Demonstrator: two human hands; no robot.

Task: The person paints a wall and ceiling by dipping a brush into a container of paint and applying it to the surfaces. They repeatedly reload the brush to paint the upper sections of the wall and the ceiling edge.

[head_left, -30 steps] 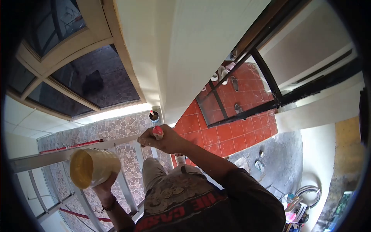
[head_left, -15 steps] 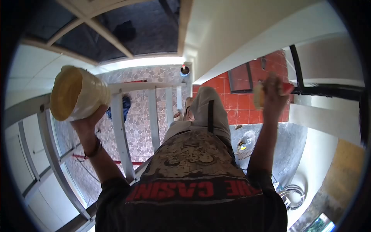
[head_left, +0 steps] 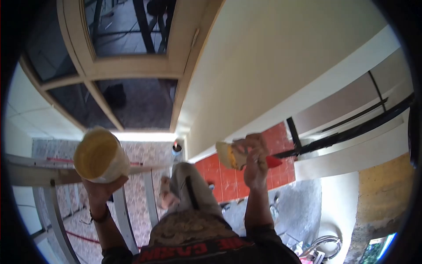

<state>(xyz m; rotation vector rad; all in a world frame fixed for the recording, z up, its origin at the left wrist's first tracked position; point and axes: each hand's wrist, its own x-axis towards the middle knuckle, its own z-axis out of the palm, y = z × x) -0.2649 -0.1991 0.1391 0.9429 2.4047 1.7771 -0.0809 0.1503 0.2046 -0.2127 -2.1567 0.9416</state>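
My left hand is wrapped round the lower side of a white paint tub, whose open mouth tips toward me and shows a cream-coated inside. In my right hand is a broad paintbrush, gripped near the middle. Its cream-smeared bristles point left, and the red handle end sticks out to the right of my fist. The brush is raised in front of the pale wall, overlapping its lower edge and the red floor in this view.
A metal ladder stands under and beside me, high over a patterned floor. A wooden door frame with glass panes is ahead on the left. A black bar crosses at the right. Below are red tiles, a small pot and a coiled hose.
My view has tilted up, bringing more wall and door into sight. The paintbrush has moved left toward the wall, its bristles now further from the black bar. The tub stays in my left hand.
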